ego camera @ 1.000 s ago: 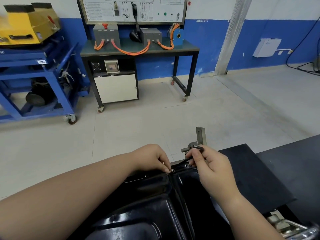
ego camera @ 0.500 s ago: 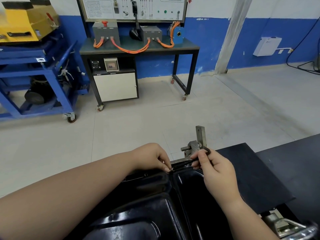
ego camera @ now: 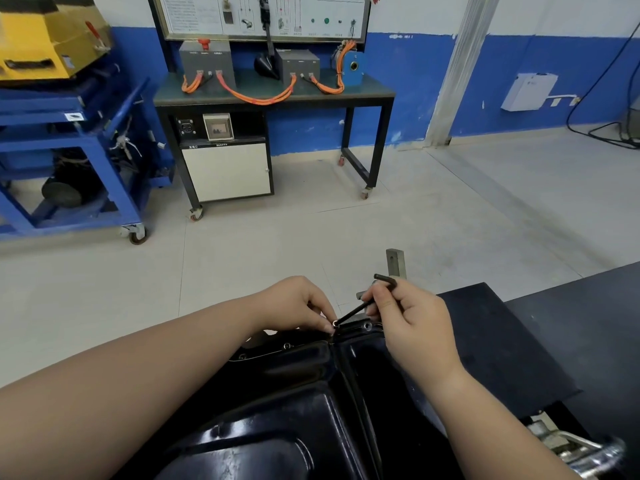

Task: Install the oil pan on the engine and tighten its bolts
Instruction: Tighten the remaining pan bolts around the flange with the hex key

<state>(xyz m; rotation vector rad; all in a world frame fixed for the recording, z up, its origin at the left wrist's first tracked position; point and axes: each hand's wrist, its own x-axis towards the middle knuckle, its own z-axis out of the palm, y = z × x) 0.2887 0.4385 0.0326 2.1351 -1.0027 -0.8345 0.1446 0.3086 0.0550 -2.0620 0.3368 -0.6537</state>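
The glossy black oil pan (ego camera: 277, 410) fills the lower middle of the view, its far flange carrying bolt heads and an empty hole (ego camera: 367, 326). At the flange's far edge my left hand (ego camera: 301, 306) pinches a small bolt (ego camera: 335, 323) between its fingertips. My right hand (ego camera: 412, 320) grips a black L-shaped hex key (ego camera: 360, 309). The key slants down to the left, and its tip meets the bolt head.
A black bench top (ego camera: 519, 341) lies to the right, with metal clamp parts (ego camera: 571, 445) at the lower right. A grey metal bracket (ego camera: 395, 263) stands behind the pan. Across the floor are a wheeled trainer table (ego camera: 270, 98) and a blue cart (ego camera: 69, 150).
My right hand has lifted and turned the hex key, so its long arm now slants down onto the bolt. My left hand stays pinched at the flange.
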